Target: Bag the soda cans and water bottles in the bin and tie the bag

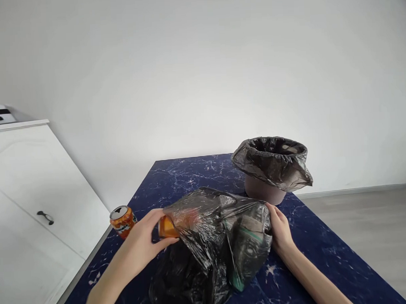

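A thin black plastic bag (209, 228) lies spread over the table in front of me. My left hand (151, 235) is closed around an orange container (167, 227) at the bag's left edge. Part of the container shows through the film, and its exact kind is unclear. My right hand (279, 228) pinches the bag's right edge. Beneath the film near that hand is a clear bottle-like object (249, 244) with green parts. Just left of my left wrist stands an orange drink can (123, 220), upright and touched by neither hand.
A pinkish bin (263, 190) lined with a black bag (274, 167) stands at the table's back right. The dark blue marbled table (190, 172) meets a white wall. To the left is a white cabinet (36, 186); grey floor lies at right.
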`<state>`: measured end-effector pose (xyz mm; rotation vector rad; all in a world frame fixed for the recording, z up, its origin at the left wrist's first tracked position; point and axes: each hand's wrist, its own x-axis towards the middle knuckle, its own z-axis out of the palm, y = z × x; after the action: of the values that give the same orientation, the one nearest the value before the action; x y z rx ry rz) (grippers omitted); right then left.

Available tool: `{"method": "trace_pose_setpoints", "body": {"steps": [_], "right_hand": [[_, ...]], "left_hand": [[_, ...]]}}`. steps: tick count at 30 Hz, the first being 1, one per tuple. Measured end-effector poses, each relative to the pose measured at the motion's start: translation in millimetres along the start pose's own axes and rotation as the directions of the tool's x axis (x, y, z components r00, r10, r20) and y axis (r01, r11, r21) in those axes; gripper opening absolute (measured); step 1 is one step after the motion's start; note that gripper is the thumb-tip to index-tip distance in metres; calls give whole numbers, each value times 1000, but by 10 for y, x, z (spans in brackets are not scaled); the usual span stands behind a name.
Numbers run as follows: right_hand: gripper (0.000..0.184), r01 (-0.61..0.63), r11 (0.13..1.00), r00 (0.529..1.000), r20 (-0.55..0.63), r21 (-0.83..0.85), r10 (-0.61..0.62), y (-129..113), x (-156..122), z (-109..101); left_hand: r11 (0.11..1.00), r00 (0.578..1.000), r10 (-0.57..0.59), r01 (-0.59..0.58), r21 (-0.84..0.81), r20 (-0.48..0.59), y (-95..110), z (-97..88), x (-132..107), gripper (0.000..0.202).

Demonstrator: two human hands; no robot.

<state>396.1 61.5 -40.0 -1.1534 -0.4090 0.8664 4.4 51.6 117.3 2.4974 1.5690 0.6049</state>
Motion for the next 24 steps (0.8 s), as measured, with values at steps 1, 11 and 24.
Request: {"method": "trace_pose_setpoints", "body": {"steps": [1,11,24], "right_hand": [[44,-3,1000,1000,3,0,3,-4,-4,1],[43,-33,999,999,12,-17,33,-12,-31,-13],[46,-43,999,998,36,-1,44,1,-12,-22]], "left_hand": [[999,999,-36,36,-5,-24,-107,-63,-116,64],[945,978,-81,136,298,-190,-493,-675,-503,53],[781,975,21,-155,605,223,-155,-370,252,36]]}}
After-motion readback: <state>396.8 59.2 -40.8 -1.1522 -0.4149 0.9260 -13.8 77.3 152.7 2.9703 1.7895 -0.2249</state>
